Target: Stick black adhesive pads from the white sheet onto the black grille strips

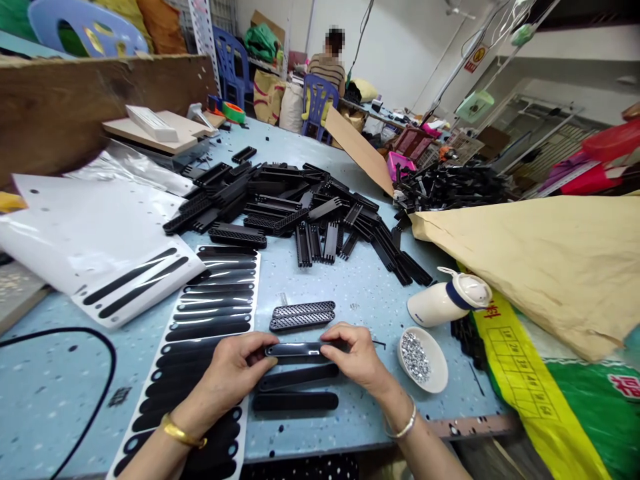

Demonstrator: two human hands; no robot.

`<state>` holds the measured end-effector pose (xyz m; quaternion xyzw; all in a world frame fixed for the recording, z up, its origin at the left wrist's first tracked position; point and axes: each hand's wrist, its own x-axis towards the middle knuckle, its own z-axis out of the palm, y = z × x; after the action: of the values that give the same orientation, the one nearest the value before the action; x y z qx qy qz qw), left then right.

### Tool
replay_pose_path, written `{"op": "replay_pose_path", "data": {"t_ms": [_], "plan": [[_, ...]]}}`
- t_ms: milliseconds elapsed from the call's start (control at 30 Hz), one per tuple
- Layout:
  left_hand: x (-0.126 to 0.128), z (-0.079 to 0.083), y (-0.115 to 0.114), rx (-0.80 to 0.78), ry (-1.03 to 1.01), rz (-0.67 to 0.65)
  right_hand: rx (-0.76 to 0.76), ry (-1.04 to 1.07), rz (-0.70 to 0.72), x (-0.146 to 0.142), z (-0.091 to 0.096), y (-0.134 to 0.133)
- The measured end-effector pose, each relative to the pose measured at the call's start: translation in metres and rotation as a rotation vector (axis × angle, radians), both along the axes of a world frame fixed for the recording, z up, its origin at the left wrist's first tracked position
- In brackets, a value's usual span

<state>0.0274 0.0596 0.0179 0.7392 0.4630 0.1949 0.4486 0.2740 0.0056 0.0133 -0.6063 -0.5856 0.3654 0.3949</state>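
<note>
My left hand (233, 367) pinches the left end of a glossy black strip with rounded ends (295, 349). At the strip's other end, my right hand (356, 357) grips it between thumb and fingers. Whether it is a loose sticker or lies on a bar, I cannot tell. Just beyond are two black bars with a textured face (303, 316), side by side. Nearer to me lie two smooth black bars, one slightly tilted (300, 378) and one level (296, 401). Under and beside my left forearm stretches a white-backed sheet of black strips (213, 310).
Black plastic bars (280, 200) are heaped across the back. To the right stand a white bowl of small metal parts (439, 370) and a cream bottle (435, 303). A white sheet (115, 233) and black cable (113, 360) lie left. Someone sits far behind (327, 65).
</note>
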Motion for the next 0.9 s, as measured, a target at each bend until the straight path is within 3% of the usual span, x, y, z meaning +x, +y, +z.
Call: {"op": "replay_pose_path", "data": {"t_ms": [367, 533, 667, 900], "plan": [[0.0, -0.001, -0.001, -0.014, -0.012, -0.002, -0.004, -0.043, -0.032, -0.008, -0.001, 0.003], [0.002, -0.001, -0.002, -0.003, -0.031, 0.02, 0.049, -0.243, 0.002, -0.026, 0.002, 0.009], [0.002, 0.0, -0.002, 0.004, -0.035, 0.01, 0.009, -0.336, 0.007, -0.038, -0.002, 0.014], [-0.001, 0.011, 0.0, 0.02, 0.006, -0.039, -0.047, -0.195, -0.104, -0.007, 0.001, 0.008]]}}
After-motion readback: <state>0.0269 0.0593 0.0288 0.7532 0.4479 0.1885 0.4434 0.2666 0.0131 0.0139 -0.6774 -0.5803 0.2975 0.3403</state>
